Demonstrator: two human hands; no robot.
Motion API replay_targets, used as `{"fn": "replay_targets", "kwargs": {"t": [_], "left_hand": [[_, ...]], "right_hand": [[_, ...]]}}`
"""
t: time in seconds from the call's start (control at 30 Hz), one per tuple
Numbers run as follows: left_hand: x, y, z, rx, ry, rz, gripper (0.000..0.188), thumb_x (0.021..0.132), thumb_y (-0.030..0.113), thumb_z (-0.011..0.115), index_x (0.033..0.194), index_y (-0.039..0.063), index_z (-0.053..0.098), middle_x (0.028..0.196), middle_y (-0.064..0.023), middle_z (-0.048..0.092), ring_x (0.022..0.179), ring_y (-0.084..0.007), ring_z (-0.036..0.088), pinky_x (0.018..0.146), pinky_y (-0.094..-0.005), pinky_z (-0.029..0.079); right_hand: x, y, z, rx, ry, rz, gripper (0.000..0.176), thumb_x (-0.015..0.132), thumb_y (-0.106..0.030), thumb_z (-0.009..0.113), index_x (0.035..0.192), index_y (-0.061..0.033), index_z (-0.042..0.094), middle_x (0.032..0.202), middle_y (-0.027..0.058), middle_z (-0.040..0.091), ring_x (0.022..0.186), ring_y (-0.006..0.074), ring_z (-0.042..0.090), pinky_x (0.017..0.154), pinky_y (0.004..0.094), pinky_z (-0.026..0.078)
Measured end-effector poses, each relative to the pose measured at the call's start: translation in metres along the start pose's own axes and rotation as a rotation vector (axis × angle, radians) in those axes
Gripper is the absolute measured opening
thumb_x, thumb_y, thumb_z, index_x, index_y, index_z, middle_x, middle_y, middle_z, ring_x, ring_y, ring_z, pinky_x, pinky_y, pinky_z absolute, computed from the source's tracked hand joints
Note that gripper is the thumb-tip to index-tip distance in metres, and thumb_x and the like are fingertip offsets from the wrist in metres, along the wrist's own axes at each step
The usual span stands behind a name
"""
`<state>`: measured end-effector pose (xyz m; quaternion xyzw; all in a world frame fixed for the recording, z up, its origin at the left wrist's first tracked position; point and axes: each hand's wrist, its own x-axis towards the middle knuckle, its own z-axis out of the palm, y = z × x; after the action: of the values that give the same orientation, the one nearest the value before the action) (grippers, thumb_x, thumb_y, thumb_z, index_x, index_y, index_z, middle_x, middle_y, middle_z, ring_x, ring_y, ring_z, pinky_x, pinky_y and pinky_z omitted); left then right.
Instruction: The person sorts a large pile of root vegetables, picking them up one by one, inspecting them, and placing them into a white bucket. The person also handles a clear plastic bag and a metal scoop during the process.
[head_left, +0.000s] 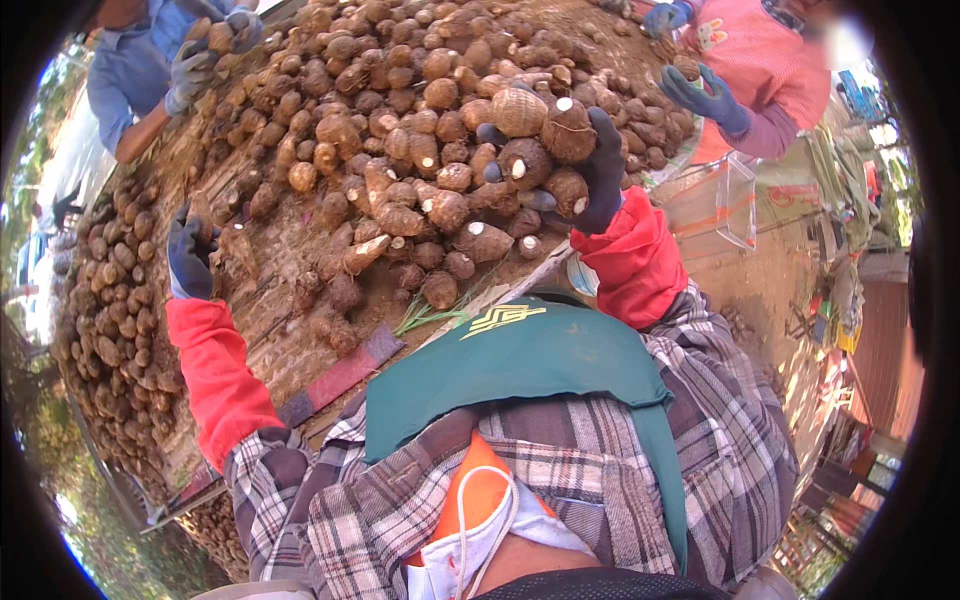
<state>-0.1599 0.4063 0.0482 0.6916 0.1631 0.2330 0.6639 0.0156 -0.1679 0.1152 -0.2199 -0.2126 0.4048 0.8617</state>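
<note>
My right hand (600, 176), in a dark glove with a red sleeve cuff, is closed around several brown taro corms (568, 131), some with white cut spots, at the right of the pile. At the left, my left hand (193, 251), gloved in dark blue and grey, has its fingers curled on a small brown taro corm (200, 214). Between my hands a large heap of taro corms (397, 217) covers the wooden table, a few with pale cut ends. Green stalks (431, 319) lie at the heap's near edge.
Two co-workers in gloves handle corms across the table, one at the upper left (187, 75), one at the upper right (701, 94). Another corm pile (112, 322) lies at the far left. A red and grey strip (352, 371) runs along the near edge. A clear crate (735, 202) stands at right.
</note>
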Motion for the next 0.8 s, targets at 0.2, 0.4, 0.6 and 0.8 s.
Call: {"fn": "replay_targets", "kwargs": {"t": [0.2,0.4,0.6,0.8], "left_hand": [[-0.065,0.103,0.295,-0.309,-0.662,-0.126,0.061,0.102,0.046,0.050,0.143,0.001,0.049,0.108,-0.0107,0.068,0.073,-0.0122,0.060,0.060,-0.0247,0.047],[-0.137,0.114,0.488,-0.291,-1.039,-0.360,0.048,0.103,0.032,0.050,0.141,0.003,0.052,0.114,-0.0079,0.065,0.086,-0.0152,0.063,0.068,-0.0277,0.051],[-0.200,0.091,0.611,-0.025,-1.202,-0.600,0.045,0.106,0.035,0.049,0.141,0.007,0.053,0.135,-0.0089,0.056,0.116,-0.0213,0.060,0.089,-0.0335,0.057],[-0.171,0.091,0.560,0.124,-1.219,-0.199,0.041,0.106,0.028,0.050,0.141,0.006,0.055,0.129,-0.0081,0.064,0.112,-0.0161,0.062,0.094,-0.0321,0.047]], "right_hand": [[-0.074,-0.055,-0.028,-0.063,-0.064,-0.174,0.083,0.095,-0.065,0.048,0.157,-0.0114,0.031,0.151,0.0239,0.045,0.119,0.0436,0.062,0.071,0.0409,0.062],[-0.213,-0.112,-0.071,-0.204,0.222,-0.323,0.090,0.094,-0.065,0.050,0.155,-0.0017,0.029,0.155,0.0286,0.036,0.121,0.0443,0.058,0.062,0.0342,0.058],[-0.327,-0.114,-0.133,-0.208,0.820,-0.326,0.063,0.104,-0.052,0.037,0.143,-0.0035,0.048,0.129,0.0165,0.061,0.108,0.0321,0.067,0.075,0.0417,0.062],[-0.359,-0.080,-0.217,-0.856,1.268,-0.177,0.046,0.107,-0.030,0.040,0.146,-0.0054,0.044,0.134,0.0149,0.057,0.116,0.0304,0.062,0.093,0.0440,0.055]]}}
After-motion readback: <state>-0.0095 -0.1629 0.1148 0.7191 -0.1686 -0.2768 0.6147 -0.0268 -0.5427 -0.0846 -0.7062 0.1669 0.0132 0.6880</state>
